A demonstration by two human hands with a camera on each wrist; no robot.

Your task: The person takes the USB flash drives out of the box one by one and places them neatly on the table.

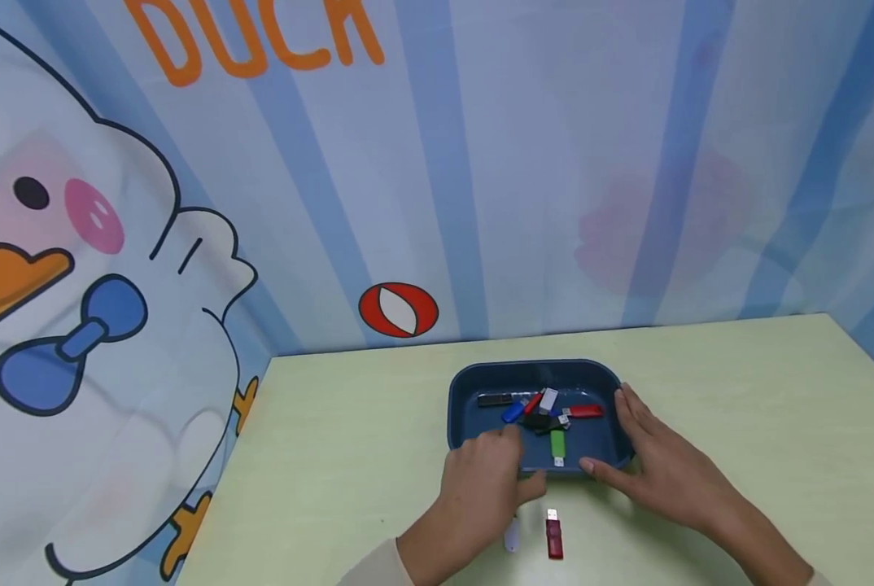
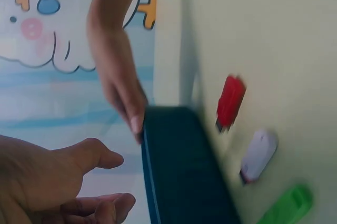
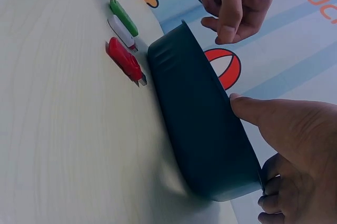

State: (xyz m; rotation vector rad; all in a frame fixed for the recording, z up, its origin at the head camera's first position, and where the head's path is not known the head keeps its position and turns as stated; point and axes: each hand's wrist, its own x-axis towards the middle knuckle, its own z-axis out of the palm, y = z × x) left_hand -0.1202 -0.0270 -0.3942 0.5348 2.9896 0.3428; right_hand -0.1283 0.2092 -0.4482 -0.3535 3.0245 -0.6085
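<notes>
A dark blue rectangular tray (image 1: 594,446) sits on the table with several USB sticks inside, among them a green one (image 1: 557,443) and a white one (image 1: 548,400). My right hand (image 1: 671,472) grips the tray's right end, thumb on the near rim and fingers round the far side. Over the near left rim hovers my left hand (image 1: 481,480), fingers loosely bent, thumb apart, nothing between them. In front of the tray lie a red USB stick (image 1: 555,537) and a pale lavender one (image 1: 511,539). Another green stick (image 3: 124,17) beside them is hidden in the head view.
The pale yellow table (image 1: 349,431) ends at the back against a blue striped cloth (image 1: 532,203) with a duck print (image 1: 137,391). Inside the tray, a black stick (image 1: 494,400) lies left and a red one (image 1: 585,411) right.
</notes>
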